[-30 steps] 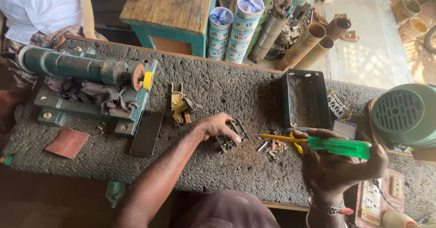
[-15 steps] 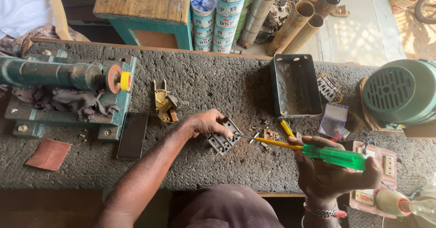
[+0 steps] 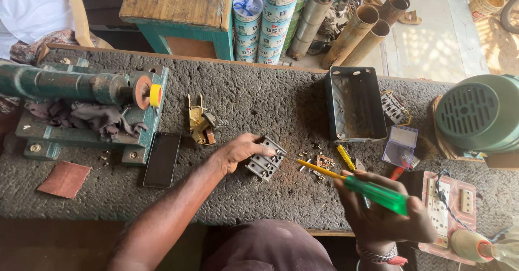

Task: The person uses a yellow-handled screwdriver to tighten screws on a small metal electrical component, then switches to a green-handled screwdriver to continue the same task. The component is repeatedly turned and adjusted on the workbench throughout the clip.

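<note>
Head view: left hand (image 3: 238,151) presses a grey, ridged terminal block (image 3: 266,163) flat on the table (image 3: 270,109); right hand (image 3: 378,217) clamped on a green-handled screwdriver (image 3: 373,191).

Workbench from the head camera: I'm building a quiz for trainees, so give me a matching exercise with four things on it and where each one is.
Things:
1. green-handled screwdriver
2. grey terminal block
3. black phone
4. open metal box

Places:
A. lying flat beside the green bench machine
B. under the left hand
C. gripped in the right hand
D. at the far side of the bench, next to a green fan housing

Pairs: 1-C, 2-B, 3-A, 4-D
</note>
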